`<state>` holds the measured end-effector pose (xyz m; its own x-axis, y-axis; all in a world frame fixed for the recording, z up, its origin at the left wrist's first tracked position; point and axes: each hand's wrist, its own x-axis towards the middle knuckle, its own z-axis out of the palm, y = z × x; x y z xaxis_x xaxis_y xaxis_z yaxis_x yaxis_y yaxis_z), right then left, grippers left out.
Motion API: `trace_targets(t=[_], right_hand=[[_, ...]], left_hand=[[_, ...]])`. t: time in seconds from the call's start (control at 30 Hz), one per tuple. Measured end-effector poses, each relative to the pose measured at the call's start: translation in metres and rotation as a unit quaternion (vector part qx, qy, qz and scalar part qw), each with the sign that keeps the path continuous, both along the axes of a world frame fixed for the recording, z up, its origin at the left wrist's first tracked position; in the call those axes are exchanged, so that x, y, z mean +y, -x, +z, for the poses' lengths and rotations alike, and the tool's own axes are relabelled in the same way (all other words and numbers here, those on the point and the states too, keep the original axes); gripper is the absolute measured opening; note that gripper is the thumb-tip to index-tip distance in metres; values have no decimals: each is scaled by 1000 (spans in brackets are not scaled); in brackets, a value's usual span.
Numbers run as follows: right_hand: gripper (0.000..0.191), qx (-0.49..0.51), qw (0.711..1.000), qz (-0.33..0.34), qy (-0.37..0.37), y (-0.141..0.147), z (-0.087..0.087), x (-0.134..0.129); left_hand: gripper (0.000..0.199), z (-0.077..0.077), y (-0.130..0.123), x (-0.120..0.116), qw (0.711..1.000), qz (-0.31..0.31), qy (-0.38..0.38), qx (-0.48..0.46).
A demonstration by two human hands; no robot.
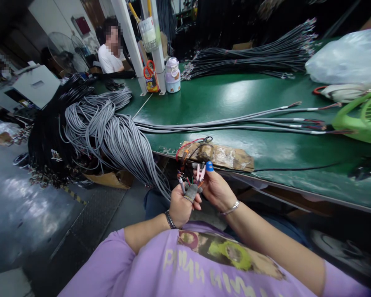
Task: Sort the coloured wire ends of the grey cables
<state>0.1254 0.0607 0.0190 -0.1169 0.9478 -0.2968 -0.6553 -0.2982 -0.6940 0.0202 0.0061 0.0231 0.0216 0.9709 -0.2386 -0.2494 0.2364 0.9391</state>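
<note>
My left hand (181, 206) is closed round the end of a grey cable (182, 186), from which thin coloured wires stick out. A grey cover sits on its thumb. Close against it on the right, my right hand (218, 189) pinches a small pale pink clip-like piece (200, 172) beside those wires. One of its digits wears a blue fingertip cover (209, 166). Just beyond both hands, a worn wooden block (231, 156) with red and black leads lies at the bench edge. The exact contact between wires and clip is too small to make out.
Grey cables (123, 136) hang in a thick bundle over the bench's left side; several stretch right across the green bench (228, 95). Black cables (250, 57) lie at the back. A bottle (173, 76), a green fan (367, 117) and a plastic bag (343, 57) stand around. A person (109, 53) sits beyond.
</note>
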Motion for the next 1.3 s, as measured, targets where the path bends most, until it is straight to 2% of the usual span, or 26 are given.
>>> trace_targets(t=[0.17,0.3,0.4,0.5,0.6,0.7,0.8,0.93,1.0,1.1,1.3], right_hand=[[43,24,999,19,20,-1,2,-6],[50,26,998,57,21,-7,-2,-12],[54,10,993,114,-10,-14,-6,-19],[50,-32,984,166,-55,-21,-7,-27],[38,-114,975,165,-92,-25,-4,-33],[32,-178,968,135,-115,-25,2,-36],[31,-198,964,125,-125,-26,5,-35],[32,-233,951,156,-130,-28,7,-34],[32,-247,945,174,-126,-29,8,-33],[34,-270,942,167,-114,-31,11,-33],[37,-288,943,140,-91,-35,10,-34]], left_hand=[[47,-3,1,-1,1000,1,-4,4],[46,-7,6,-4,1000,-9,-11,7],[46,-11,11,-6,1000,-15,-12,8],[46,-13,13,-7,1000,-12,-8,10],[48,-11,13,-8,999,-20,-7,26],[50,-8,13,-9,998,-40,-10,54],[51,-6,14,-9,994,-76,-16,76],[51,-6,17,-8,981,-166,-17,95],[52,-6,18,-8,978,-182,-11,99],[53,-6,18,-9,982,-168,2,88],[48,-10,18,-9,994,-93,-9,49]])
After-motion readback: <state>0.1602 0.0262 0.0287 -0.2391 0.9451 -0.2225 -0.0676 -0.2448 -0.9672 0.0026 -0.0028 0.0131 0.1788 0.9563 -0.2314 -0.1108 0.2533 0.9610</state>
